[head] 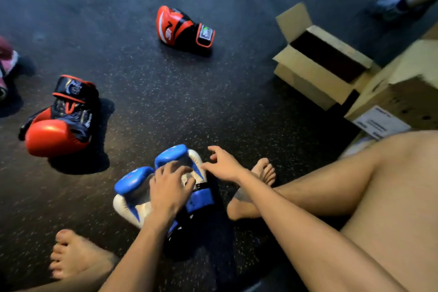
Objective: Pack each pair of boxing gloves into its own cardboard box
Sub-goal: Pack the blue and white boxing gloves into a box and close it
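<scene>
Two blue-and-white boxing gloves (132,187) lie side by side on the dark floor right in front of me. My left hand (169,188) lies on top of the pair, fingers curled over them. My right hand (224,163) hovers at their right edge with fingers spread and holds nothing. One red-and-black glove (61,118) rests at the left, and its mate (183,27) lies farther back in the middle. An open, empty cardboard box (317,64) stands at the right.
A second, larger cardboard box (403,92) with a white label sits at the far right. A pink glove (6,66) shows at the left edge. Another person's blue shoe (391,7) is at the top right. My bare legs and feet frame the gloves.
</scene>
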